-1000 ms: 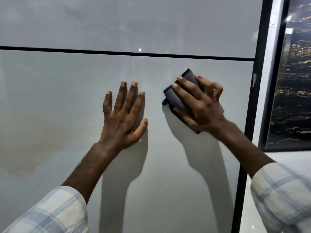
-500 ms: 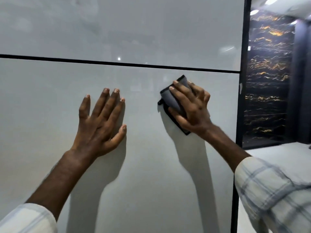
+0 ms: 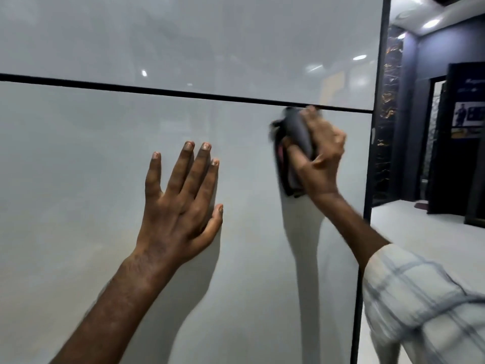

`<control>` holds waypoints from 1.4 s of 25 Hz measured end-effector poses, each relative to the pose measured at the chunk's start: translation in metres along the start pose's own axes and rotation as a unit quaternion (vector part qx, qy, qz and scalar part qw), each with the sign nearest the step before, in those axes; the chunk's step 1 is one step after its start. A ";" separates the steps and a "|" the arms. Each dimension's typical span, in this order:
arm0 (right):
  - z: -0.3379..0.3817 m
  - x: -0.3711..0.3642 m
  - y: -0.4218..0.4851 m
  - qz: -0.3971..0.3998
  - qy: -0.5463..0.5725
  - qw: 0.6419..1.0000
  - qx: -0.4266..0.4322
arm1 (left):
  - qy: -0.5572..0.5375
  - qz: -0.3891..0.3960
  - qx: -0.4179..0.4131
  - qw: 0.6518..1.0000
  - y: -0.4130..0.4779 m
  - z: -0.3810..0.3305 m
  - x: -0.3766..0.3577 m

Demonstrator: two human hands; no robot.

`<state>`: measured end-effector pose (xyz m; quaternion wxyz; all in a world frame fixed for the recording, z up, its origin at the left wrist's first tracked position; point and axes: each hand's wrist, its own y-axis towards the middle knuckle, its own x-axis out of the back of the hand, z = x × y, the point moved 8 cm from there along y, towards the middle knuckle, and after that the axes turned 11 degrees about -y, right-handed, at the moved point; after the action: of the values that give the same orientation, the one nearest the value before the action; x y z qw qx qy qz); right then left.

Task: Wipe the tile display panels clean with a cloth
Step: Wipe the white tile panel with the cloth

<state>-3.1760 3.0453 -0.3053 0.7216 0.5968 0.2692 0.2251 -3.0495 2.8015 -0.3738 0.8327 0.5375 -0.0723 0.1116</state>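
1. A large glossy pale grey tile panel (image 3: 105, 232) fills most of the head view, standing upright before the person.
2. A thin black horizontal strip (image 3: 183, 93) divides it from a second pale panel (image 3: 183, 35) above, which carries soft reflections of ceiling lights.
3. The left hand (image 3: 178, 203) lies flat against the lower panel, fingers straight and slightly spread, thumb out to the right, holding nothing.
4. Its bare forearm runs down to the lower left corner of the view.
5. The right hand (image 3: 319, 156) is higher and to the right, well apart from the left, and is blurred.
6. Its fingers curl round a folded dark grey cloth (image 3: 294, 153) and press it to the lower panel.
7. The cloth sits just under the black strip, near the panel's upper right corner; its top edge reaches about to the strip, and a dark hem shows along its left and bottom edges.
8. The right fingertips are at the level of the strip; whether they touch it cannot be told through the blur.
9. A pale checked sleeve (image 3: 420, 298) covers the right forearm at the lower right.
10. A black vertical frame edge (image 3: 367, 206) closes the panels on the right.
11. Beyond it stand a dark marble-patterned panel with gold veins (image 3: 387, 114), a pale floor (image 3: 420, 232) and a dark doorway (image 3: 456, 153).
12. Both hands throw shadows down the lower panel.
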 end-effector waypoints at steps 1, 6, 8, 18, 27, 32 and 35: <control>-0.025 0.002 0.012 -0.006 0.003 0.989 -0.151 | -0.008 0.003 0.001 1.000 0.002 0.000 0.000; 0.067 -0.008 -0.022 0.048 -0.066 0.993 0.087 | -0.011 0.012 -0.003 1.000 0.002 0.000 0.001; 0.081 -0.004 -0.038 0.062 -0.043 0.948 0.309 | 0.004 0.008 0.002 1.000 0.005 0.002 0.002; 0.062 0.007 -0.102 0.063 -0.051 0.947 0.311 | -0.021 0.062 -0.014 0.998 -0.071 -0.046 -0.014; 0.055 0.006 -0.131 0.046 -0.070 0.968 0.236 | 0.014 0.041 -0.023 0.999 -0.071 -0.045 -0.022; 0.002 0.013 -0.120 0.055 -0.065 0.972 0.220 | 0.012 0.035 -0.015 0.999 -0.071 -0.044 -0.021; -0.021 0.017 -0.135 0.030 -0.085 0.994 -0.065 | 0.005 0.044 -0.010 0.999 -0.071 -0.043 -0.023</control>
<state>-3.1766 3.0468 -0.4426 0.7719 0.5737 0.1733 0.2122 -3.0527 2.8099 -0.4590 0.8326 0.5249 -0.0925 0.1504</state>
